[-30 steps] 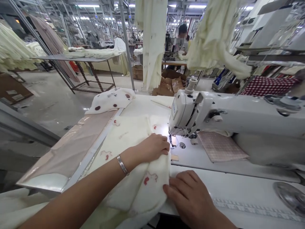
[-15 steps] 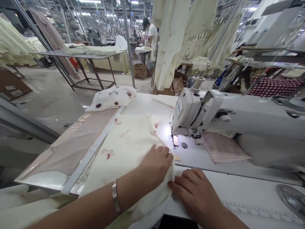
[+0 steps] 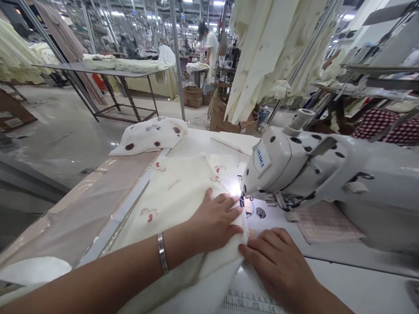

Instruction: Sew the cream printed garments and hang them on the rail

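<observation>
My two hands, left hand (image 3: 214, 220) and right hand (image 3: 278, 264); one bracelet (image 3: 162, 258); one sewing machine (image 3: 294, 170); two cloths, cream cloth (image 3: 176, 192) and spotted cloth (image 3: 150, 135); one distant person (image 3: 211, 43).

Both hands, left hand (image 3: 216, 220) and right hand (image 3: 278, 266), press cream fabric (image 3: 176, 196) beside sewing machine (image 3: 314, 170).

Factory hall: glossy grey floor (image 3: 65, 126), metal-legged table (image 3: 98, 69), cardboard boxes (image 3: 193, 96), hanging cream cloth (image 3: 262, 56), ceiling strip lights (image 3: 219, 2).
</observation>
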`<state>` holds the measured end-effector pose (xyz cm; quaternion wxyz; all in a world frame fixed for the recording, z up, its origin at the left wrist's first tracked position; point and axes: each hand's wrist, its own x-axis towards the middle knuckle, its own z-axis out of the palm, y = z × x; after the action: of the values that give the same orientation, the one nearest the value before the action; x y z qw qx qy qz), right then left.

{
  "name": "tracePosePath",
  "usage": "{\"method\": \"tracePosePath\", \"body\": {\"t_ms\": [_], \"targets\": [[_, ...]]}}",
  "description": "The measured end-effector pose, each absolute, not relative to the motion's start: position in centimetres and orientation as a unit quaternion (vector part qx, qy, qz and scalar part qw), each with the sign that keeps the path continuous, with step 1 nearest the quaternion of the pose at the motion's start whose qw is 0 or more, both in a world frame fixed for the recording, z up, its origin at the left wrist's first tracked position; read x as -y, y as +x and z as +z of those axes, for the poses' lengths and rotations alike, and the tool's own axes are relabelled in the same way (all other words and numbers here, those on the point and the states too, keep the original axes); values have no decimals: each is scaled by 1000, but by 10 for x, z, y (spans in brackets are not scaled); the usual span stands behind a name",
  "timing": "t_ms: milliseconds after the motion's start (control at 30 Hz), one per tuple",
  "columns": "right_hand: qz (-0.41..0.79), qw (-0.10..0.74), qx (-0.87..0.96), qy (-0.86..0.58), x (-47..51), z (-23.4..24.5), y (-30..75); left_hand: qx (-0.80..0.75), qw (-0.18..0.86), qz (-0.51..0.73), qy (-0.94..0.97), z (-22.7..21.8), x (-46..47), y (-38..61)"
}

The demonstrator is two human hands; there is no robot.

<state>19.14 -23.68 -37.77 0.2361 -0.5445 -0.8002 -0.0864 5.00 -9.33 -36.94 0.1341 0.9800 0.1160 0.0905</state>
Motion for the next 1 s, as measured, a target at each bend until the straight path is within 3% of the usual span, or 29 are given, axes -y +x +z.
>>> {"method": "tracePosePath", "body": {"t_ms": [267, 500, 1000], "targets": [[-99, 265, 783, -554, 236, -381, 191, -93, 104, 128, 982, -375, 89, 50], [-94, 248, 790, -552, 239, -382, 192, 40, 101, 189, 976, -384, 78, 54], [-153, 185, 756, -609, 203, -389, 220, -61, 107, 162, 979, -380, 35, 90]]}}
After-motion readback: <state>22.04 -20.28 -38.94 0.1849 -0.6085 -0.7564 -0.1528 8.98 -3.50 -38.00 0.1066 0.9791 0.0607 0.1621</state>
